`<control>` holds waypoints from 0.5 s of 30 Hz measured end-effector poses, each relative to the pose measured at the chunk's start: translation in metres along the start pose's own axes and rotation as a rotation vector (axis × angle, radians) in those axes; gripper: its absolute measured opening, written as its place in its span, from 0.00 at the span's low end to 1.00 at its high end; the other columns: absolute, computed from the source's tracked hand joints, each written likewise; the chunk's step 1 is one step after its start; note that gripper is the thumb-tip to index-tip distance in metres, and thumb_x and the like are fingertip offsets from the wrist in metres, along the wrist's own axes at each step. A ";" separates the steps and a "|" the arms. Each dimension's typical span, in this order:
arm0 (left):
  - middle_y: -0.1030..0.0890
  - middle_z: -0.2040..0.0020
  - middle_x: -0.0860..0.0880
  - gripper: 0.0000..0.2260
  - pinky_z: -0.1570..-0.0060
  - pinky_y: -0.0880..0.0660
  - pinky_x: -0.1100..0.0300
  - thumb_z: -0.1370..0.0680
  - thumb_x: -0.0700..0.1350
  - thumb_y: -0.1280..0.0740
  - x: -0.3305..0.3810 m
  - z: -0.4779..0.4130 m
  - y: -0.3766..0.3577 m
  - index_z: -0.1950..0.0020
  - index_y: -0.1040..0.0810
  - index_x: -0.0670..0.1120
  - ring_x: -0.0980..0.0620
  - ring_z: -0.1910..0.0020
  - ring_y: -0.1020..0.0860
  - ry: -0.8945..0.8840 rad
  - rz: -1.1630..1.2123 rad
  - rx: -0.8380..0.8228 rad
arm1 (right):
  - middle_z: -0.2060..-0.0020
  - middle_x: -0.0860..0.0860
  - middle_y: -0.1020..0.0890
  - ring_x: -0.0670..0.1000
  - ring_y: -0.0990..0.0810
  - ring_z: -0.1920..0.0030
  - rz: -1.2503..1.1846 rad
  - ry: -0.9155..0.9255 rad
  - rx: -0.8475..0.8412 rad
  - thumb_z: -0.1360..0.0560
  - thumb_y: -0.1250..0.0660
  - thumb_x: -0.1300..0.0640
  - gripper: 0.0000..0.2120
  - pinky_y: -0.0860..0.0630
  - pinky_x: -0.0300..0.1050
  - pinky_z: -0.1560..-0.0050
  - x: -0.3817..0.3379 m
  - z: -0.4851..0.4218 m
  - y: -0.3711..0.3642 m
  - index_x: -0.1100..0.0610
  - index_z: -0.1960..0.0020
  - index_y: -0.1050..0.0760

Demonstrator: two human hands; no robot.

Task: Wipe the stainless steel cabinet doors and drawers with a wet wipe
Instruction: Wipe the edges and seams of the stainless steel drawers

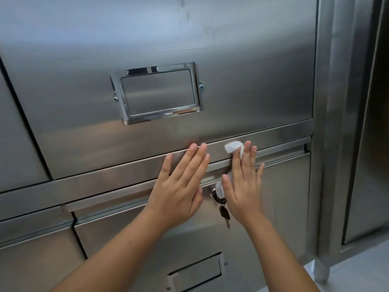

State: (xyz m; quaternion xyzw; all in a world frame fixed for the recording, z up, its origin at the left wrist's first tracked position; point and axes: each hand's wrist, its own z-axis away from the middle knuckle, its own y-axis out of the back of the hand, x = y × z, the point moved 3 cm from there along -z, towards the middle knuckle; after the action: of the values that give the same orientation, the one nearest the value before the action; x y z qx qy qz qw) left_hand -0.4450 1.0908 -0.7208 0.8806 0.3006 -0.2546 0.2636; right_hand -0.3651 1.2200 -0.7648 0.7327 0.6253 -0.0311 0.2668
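Flatly, the empty left hand [181,186] covered the top edge of one stainless-steel drawer [284,197]. Straight-fingered, the right hand [244,182] pressed one white wet wipe [232,146].

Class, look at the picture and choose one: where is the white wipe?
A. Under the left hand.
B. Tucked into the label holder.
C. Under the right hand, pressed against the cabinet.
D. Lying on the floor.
C: the wipe pokes out from under the straight fingers of the right hand, which presses it to the cabinet front; no wipe shows at the left hand, flat beside it.
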 end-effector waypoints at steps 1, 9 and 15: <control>0.36 0.28 0.42 0.25 0.31 0.51 0.43 0.24 0.46 0.46 0.000 -0.003 -0.004 0.28 0.35 0.40 0.44 0.28 0.38 -0.013 -0.016 -0.021 | 0.26 0.53 0.56 0.46 0.64 0.26 -0.016 0.019 0.005 0.21 0.56 0.44 0.29 0.62 0.55 0.28 0.003 -0.001 -0.003 0.58 0.26 0.56; 0.38 0.26 0.44 0.25 0.30 0.52 0.44 0.22 0.49 0.48 0.002 0.001 -0.012 0.26 0.40 0.41 0.46 0.27 0.40 0.001 -0.082 -0.087 | 0.25 0.41 0.61 0.49 0.59 0.25 -0.023 0.108 0.138 0.20 0.60 0.42 0.27 0.66 0.54 0.29 0.014 0.002 -0.014 0.48 0.24 0.61; 0.37 0.27 0.43 0.24 0.31 0.51 0.44 0.21 0.49 0.49 0.003 0.000 -0.012 0.27 0.39 0.40 0.46 0.27 0.40 0.000 -0.092 -0.091 | 0.24 0.45 0.57 0.52 0.56 0.25 0.130 0.259 0.139 0.19 0.58 0.45 0.26 0.63 0.59 0.29 0.031 0.019 -0.020 0.52 0.23 0.57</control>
State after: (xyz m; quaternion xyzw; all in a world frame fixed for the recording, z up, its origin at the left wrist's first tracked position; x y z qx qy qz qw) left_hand -0.4508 1.0999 -0.7265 0.8529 0.3520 -0.2525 0.2914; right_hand -0.3712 1.2414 -0.7996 0.7861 0.6022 0.0378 0.1340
